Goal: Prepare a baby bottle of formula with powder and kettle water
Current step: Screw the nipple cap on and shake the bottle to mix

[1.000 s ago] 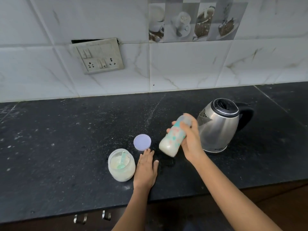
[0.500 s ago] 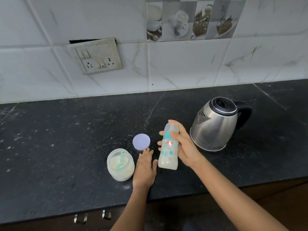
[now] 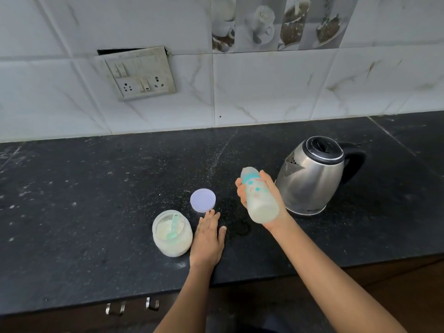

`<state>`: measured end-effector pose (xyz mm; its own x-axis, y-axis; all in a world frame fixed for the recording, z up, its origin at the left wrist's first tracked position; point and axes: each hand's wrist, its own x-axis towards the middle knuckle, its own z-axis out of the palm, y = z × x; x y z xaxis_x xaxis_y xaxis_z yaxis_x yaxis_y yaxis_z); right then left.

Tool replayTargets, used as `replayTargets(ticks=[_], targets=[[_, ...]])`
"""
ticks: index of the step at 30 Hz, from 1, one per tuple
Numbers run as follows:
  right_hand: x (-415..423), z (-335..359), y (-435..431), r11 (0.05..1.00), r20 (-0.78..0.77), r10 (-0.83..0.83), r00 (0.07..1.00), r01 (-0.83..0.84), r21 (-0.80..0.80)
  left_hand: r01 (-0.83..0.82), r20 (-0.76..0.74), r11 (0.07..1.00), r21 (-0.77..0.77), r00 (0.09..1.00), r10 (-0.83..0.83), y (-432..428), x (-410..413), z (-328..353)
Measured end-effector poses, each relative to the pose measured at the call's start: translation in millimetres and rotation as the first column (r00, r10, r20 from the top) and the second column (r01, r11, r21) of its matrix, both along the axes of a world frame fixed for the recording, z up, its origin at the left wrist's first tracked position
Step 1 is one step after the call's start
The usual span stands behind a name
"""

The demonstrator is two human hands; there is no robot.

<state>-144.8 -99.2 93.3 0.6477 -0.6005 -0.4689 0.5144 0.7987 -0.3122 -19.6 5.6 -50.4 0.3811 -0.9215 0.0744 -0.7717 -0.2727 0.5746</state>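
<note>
Bottle (image 3: 260,200): off the counter (image 3: 96,200), in your right hand (image 3: 272,188). Fingers and thumb wrap its upper body. It is tilted, capped top up and away from you, base down towards you. Contents look milky and pale.

Left hand (image 3: 207,239): flat on the counter, palm down, fingers straight, holding nothing.

Step in hand, as I read it: powder and water are both in and the cap is on, so this is the mixing shake. I can't tell from here whether the powder has fully dissolved.

Next move: check the liquid for lumps, then set the bottle upright on the bare patch between your two hands. Hold the cap end firmly; I can't see how tightly it is seated.

Around the hands:
- Powder jar (image 3: 172,234) is just beside your left hand on its outer side, open, with the scoop (image 3: 174,228) resting in the powder.
- Lid (image 3: 203,200) lies flat just past your left fingertips, apart from the jar. A short reach for closing up.
- Kettle (image 3: 312,179) stands just beyond and outside your right hand, spout towards the bottle. It is close, so swing inwards rather than outwards.

Edges and room: the counter's front edge runs under your left wrist and right forearm, so set the bottle down well forward of it. Open counter stretches far out past the jar and back to the tiled wall.
</note>
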Motion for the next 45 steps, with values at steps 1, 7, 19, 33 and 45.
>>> replayTargets(ticks=[1,7,19,33,45], targets=[[2.2,-1.3,0.8,1.0,0.002,0.019,1.0,-0.019,0.02,0.0,0.001,1.0,0.0,1.0,0.0,0.0,0.3,0.1],[2.1,4.6,5.0,0.991,0.199,-0.034,0.979,0.007,0.134,-0.002,0.005,1.0,-0.01,1.0,0.002,0.1,-0.8,2.0],[-0.5,-8.1,-2.3,0.979,0.106,-0.162,0.981,0.147,0.142,-0.003,0.009,1.0,-0.02,1.0,0.003,1.5,-1.4,4.0],[6.0,-4.7,8.2,0.988,-0.146,-0.143,0.979,0.151,0.045,0.004,-0.012,1.0,-0.007,1.0,-0.004,1.3,-0.9,4.1],[7.7,1.4,9.9,0.989,-0.074,-0.127,0.989,0.133,0.072,0.007,-0.018,1.0,-0.008,1.0,-0.007,1.4,-0.1,5.7]])
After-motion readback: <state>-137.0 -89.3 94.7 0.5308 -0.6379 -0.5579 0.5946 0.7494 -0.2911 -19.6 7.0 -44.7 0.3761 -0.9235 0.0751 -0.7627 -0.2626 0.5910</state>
